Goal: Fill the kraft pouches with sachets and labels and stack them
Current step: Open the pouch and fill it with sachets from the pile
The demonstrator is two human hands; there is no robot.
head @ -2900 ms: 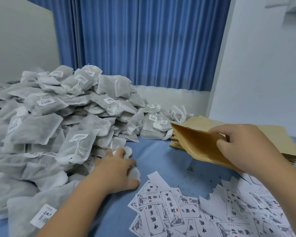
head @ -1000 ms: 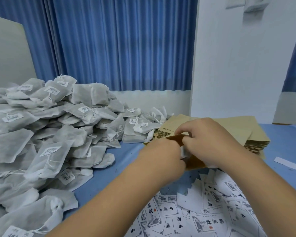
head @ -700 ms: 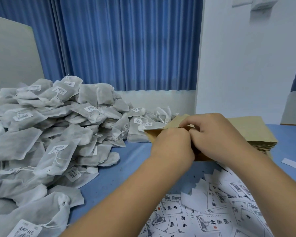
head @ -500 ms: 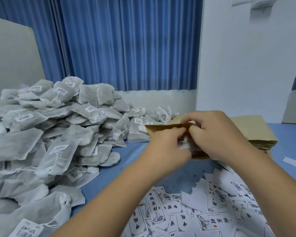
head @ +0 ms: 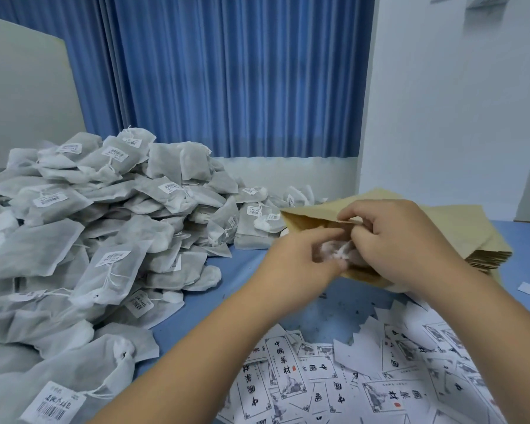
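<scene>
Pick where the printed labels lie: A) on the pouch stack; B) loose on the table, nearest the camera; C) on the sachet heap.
B: the labels lie scattered on the table, nearer than the sachets and the pouch stack.

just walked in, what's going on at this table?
A person is packing by hand. The right hand pinches the mouth of a kraft pouch open while the left hand pushes a white sachet into it. The pile of sachets lies at the left, the stack of pouches behind the hands, loose labels in front. Whether a label is already inside cannot be seen.
</scene>
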